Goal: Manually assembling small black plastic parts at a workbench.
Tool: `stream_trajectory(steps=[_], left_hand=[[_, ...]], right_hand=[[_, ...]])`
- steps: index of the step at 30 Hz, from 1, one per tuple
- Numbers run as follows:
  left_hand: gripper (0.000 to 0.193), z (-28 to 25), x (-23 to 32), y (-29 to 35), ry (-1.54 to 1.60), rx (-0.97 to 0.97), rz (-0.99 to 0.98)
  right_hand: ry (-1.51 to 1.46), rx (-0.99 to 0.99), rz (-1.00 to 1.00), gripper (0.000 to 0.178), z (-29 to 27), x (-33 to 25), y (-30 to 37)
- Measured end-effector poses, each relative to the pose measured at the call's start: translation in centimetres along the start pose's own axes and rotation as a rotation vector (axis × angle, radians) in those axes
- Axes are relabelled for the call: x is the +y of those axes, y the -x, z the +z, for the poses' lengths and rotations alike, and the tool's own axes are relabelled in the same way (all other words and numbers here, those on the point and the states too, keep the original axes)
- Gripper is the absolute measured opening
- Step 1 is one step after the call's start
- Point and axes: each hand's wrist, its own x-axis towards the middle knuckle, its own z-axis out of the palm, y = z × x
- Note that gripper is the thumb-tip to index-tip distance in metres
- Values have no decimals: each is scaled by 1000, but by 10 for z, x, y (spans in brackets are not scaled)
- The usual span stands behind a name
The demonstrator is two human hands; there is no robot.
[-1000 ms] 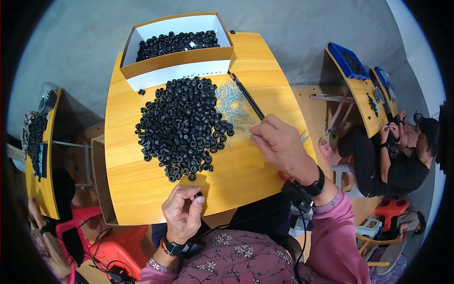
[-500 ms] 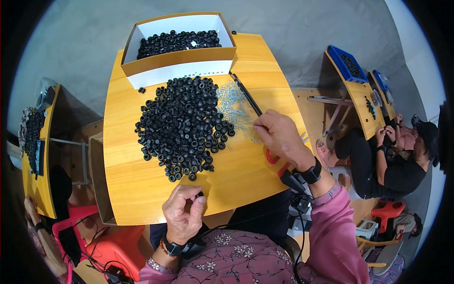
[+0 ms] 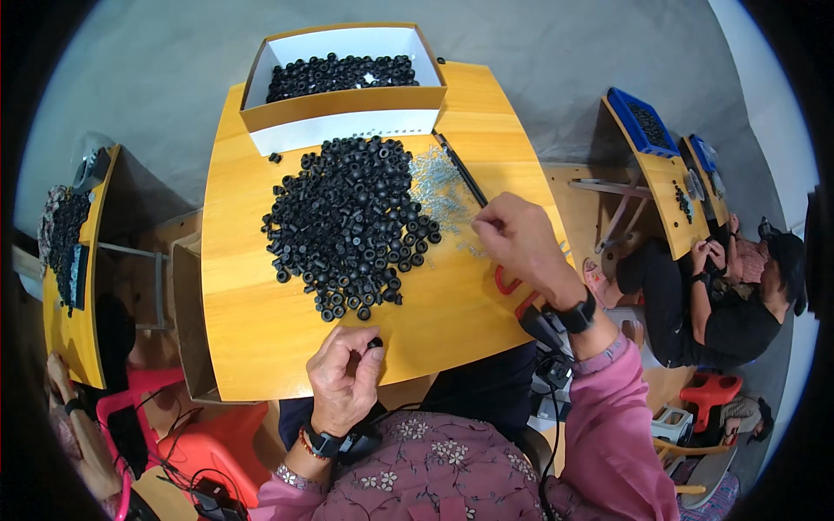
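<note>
At far left of the frame, a side table (image 3: 87, 347) with a dark heap of small parts. Left of center, on the main wooden table (image 3: 261, 347), a large mound of black parts (image 3: 343, 208), directly below a white-and-brown box (image 3: 339, 135) partly filled with similar pieces. At lower center, near the table edge, the left hand (image 3: 340, 373), curled, with thumb and forefinger pinched on a single black part (image 3: 374, 343). Right of the mound, a scatter of small silver pieces (image 3: 437, 187) and a slim black rod (image 3: 463, 172). Right of center, the right hand (image 3: 521, 239), loosely curled beside the scatter; impossible to tell of any piece in its grip. Partly beneath its wrist, red-handled scissors (image 3: 506, 280). At far right, a seated co-worker (image 3: 738, 321) below a blue tray (image 3: 665, 151). Progress, by judgement: one part taken up, with the bulk apparently left in mound and box; no telling finished pieces from loose ones.
</note>
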Motion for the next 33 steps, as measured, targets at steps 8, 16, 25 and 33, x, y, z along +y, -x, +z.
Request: stream_trajectory(steps=[8,16,25,33], left_hand=[[15,0,-7,5,266,-22,-225],[13,-2,-10,4,323,-34,-213],[12,-2,-19,6,308,-48,-188],[12,1,-14,6,446,1,-305]], right_hand=[[-839,-333,70,9,22,-66,57],[-521,-206,-300,9,52,-92,61],[-416,-186,-414,25,50,-101,61],[-148,-272,-554,42,36,-109,64]])
